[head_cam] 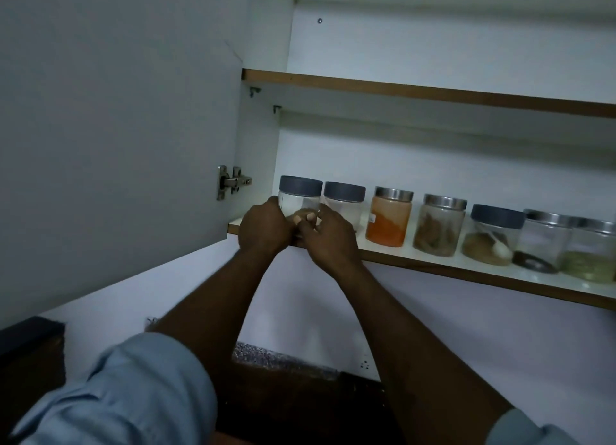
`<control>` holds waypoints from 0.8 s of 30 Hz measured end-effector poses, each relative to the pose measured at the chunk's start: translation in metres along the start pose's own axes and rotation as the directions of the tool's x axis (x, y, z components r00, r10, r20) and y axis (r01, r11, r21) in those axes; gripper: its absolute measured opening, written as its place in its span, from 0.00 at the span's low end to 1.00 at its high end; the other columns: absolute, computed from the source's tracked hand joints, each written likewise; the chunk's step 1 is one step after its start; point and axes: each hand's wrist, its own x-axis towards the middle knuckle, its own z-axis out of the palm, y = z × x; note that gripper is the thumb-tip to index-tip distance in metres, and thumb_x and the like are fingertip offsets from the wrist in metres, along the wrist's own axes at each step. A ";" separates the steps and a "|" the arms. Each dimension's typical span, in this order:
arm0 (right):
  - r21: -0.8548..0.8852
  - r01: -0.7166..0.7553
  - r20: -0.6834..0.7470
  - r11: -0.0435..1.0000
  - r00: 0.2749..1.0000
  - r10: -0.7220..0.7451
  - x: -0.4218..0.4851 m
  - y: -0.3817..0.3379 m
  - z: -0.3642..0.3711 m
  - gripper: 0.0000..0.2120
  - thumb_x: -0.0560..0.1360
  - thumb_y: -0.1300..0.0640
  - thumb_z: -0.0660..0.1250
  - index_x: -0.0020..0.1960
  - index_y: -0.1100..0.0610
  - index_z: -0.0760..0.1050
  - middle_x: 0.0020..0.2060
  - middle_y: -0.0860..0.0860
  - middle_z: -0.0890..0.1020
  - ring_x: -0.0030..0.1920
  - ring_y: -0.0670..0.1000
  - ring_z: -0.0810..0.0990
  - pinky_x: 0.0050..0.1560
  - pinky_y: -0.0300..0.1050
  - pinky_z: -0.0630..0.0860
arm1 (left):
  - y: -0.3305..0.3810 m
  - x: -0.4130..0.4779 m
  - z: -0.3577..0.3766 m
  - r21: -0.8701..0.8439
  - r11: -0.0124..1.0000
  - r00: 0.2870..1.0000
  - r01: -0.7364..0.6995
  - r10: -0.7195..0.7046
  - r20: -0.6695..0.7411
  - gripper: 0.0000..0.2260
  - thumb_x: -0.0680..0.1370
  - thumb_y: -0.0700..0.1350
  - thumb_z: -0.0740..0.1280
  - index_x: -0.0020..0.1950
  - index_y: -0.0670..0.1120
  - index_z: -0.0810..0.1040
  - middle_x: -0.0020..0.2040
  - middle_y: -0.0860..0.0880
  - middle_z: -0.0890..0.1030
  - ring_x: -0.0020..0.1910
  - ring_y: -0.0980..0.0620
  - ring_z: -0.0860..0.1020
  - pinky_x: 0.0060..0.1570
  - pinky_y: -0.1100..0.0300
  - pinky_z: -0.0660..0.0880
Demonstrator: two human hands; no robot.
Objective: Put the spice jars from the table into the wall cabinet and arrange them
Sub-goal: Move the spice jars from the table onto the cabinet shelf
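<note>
— On the lower shelf (443, 267) of the wall cabinet (433, 164), what stands there?

— Seven spice jars in one row along the front edge, upright and close together. At the left end is the first grey-lidded jar (300, 196), clear glass in its upper part, its lower part hidden by the hands. Just beside it is the second grey-lidded jar (345, 202); what it holds I cannot tell.

— And further right?

— The orange-powder jar (388, 219) with a steel lid, about half full, the powder sloping. Then the brown-spice jar (439, 227), also steel-lidded. Then the spoon jar (491, 239), grey lid, brown powder low in it and a white spoon leaning in the powder. Then the near-empty jar (541, 242), steel lid, something dark at its bottom. Last, at the picture's right edge, the green-seed jar (590, 256), steel lid, pale greenish contents in its lower part.

— The hands?

— The left hand (265, 226) grips the first grey-lidded jar low down, fingers curled round it. The right hand (328, 236) has bent fingers at the foot of that jar and its neighbour; whether it holds either I cannot tell.

— The door?

— The cabinet door (116, 127) stands open at the left.
</note>
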 end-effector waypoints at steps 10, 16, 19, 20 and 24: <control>-0.170 0.107 0.071 0.980 0.993 -0.096 -0.010 -0.005 -0.003 0.13 0.82 0.53 0.61 0.59 0.57 0.80 0.55 0.54 0.84 0.54 0.53 0.81 0.50 0.41 0.71 | 0.007 -0.006 0.011 0.258 0.965 0.998 0.054 -0.062 0.021 0.09 0.77 0.44 0.68 0.55 0.41 0.79 0.50 0.42 0.83 0.50 0.43 0.81 0.40 0.56 0.72; -0.047 0.198 0.070 0.979 0.978 -0.194 -0.054 0.003 -0.021 0.18 0.79 0.50 0.65 0.65 0.56 0.78 0.60 0.52 0.82 0.61 0.52 0.78 0.61 0.47 0.75 | -0.005 -0.084 0.015 -0.142 0.984 0.973 -0.107 0.074 -0.219 0.16 0.79 0.52 0.66 0.65 0.50 0.76 0.55 0.50 0.83 0.53 0.47 0.80 0.43 0.57 0.72; 0.036 0.211 0.036 0.977 0.977 -0.212 -0.116 0.023 -0.017 0.16 0.78 0.47 0.64 0.64 0.50 0.78 0.59 0.44 0.81 0.59 0.46 0.78 0.59 0.47 0.77 | -0.018 -0.144 0.031 -0.192 0.961 0.968 -0.197 0.160 -0.192 0.18 0.79 0.54 0.66 0.69 0.57 0.72 0.52 0.53 0.84 0.47 0.52 0.82 0.44 0.57 0.77; 0.045 0.186 0.042 0.982 0.981 -0.188 -0.137 0.032 -0.013 0.15 0.78 0.47 0.65 0.62 0.49 0.78 0.57 0.42 0.81 0.57 0.45 0.78 0.58 0.47 0.78 | -0.024 -0.163 0.039 -0.192 0.960 0.975 -0.203 0.180 -0.132 0.17 0.79 0.53 0.67 0.68 0.57 0.72 0.50 0.54 0.84 0.45 0.52 0.82 0.43 0.57 0.76; -0.012 -0.053 0.242 0.999 0.969 0.054 -0.228 0.081 0.005 0.09 0.76 0.53 0.68 0.56 0.53 0.80 0.53 0.46 0.82 0.54 0.49 0.79 0.52 0.42 0.74 | -0.057 -0.252 0.075 -0.249 0.958 0.951 -0.140 0.200 0.237 0.21 0.77 0.55 0.62 0.68 0.51 0.75 0.49 0.49 0.85 0.46 0.48 0.83 0.42 0.58 0.72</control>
